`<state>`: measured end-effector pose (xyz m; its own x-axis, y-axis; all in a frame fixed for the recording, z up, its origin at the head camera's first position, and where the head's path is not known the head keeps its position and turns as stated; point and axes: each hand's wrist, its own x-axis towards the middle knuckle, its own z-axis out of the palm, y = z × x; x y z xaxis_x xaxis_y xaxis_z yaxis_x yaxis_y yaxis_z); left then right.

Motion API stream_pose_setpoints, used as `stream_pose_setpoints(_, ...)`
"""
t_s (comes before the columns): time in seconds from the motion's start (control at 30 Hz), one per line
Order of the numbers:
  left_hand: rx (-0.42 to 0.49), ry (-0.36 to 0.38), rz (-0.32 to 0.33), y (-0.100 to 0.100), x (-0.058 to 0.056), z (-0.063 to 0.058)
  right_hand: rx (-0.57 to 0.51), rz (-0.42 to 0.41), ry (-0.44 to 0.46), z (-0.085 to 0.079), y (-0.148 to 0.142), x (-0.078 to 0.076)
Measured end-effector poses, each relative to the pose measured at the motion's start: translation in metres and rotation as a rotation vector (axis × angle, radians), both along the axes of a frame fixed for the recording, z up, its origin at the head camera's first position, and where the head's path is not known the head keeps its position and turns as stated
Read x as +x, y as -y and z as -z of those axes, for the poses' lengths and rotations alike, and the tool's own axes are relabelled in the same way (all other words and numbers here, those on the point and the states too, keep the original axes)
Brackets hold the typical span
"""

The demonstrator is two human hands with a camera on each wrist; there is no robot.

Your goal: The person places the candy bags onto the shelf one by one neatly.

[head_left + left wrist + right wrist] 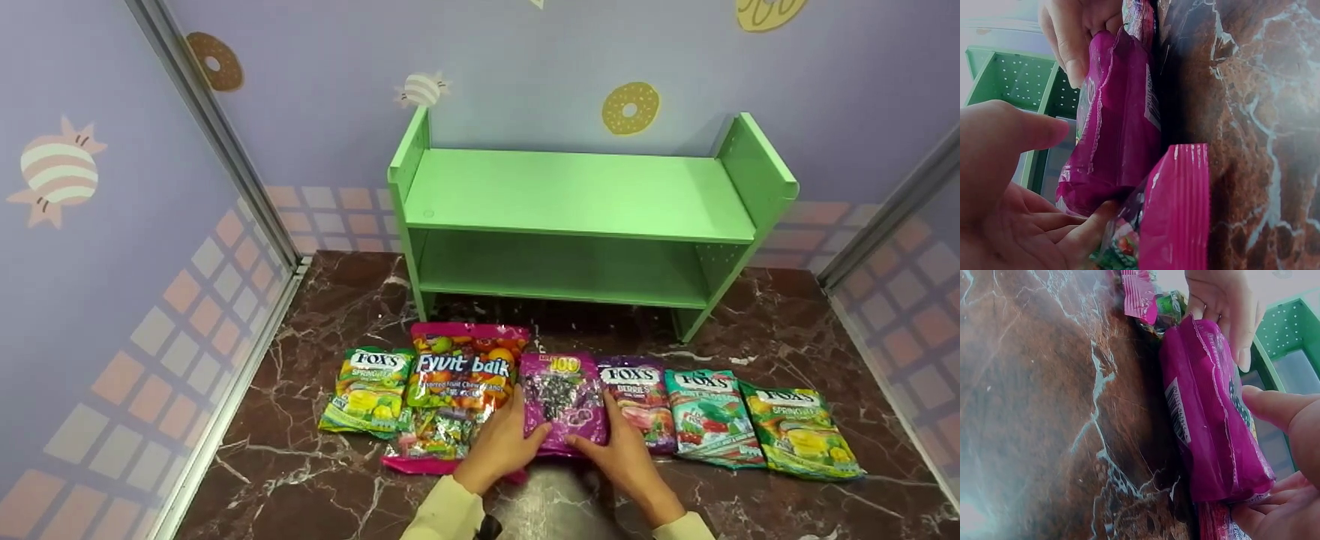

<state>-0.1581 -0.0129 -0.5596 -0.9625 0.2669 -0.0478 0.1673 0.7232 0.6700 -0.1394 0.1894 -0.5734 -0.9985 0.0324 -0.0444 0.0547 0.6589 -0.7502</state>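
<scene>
A purple bag of candy with "100" on its front is held from both sides near its lower end. My left hand grips its left edge, thumb over the front and fingers at the side. On the opposite edge my right hand holds it the same way. Both wrist views show the bag's crimped end seam and a barcode label; its back is hidden. Close against my left hand lies a large Fyvit baik candy bag. A purple Fox's Berries bag is beside my right hand.
A green two-tier shelf stands behind the bags, against the patterned wall. On the marble floor lie a Fox's Spring Tea bag at far left, a teal Fox's bag and another Spring Tea bag at right.
</scene>
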Motion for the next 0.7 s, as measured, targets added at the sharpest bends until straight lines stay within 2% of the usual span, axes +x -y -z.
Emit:
stream_pose_setpoints(0.2, 0.030, -0.021, -0.008, -0.0016, 0.0012, 0.0028, -0.019, 0.024, 0.021, -0.0017, 0.0030, 0.0013)
stream_pose_setpoints(0.7, 0.069, 0.005, -0.007, -0.0020, 0.0030, 0.0004, -0.068, 0.054, 0.009, -0.0027, 0.0052, 0.0017)
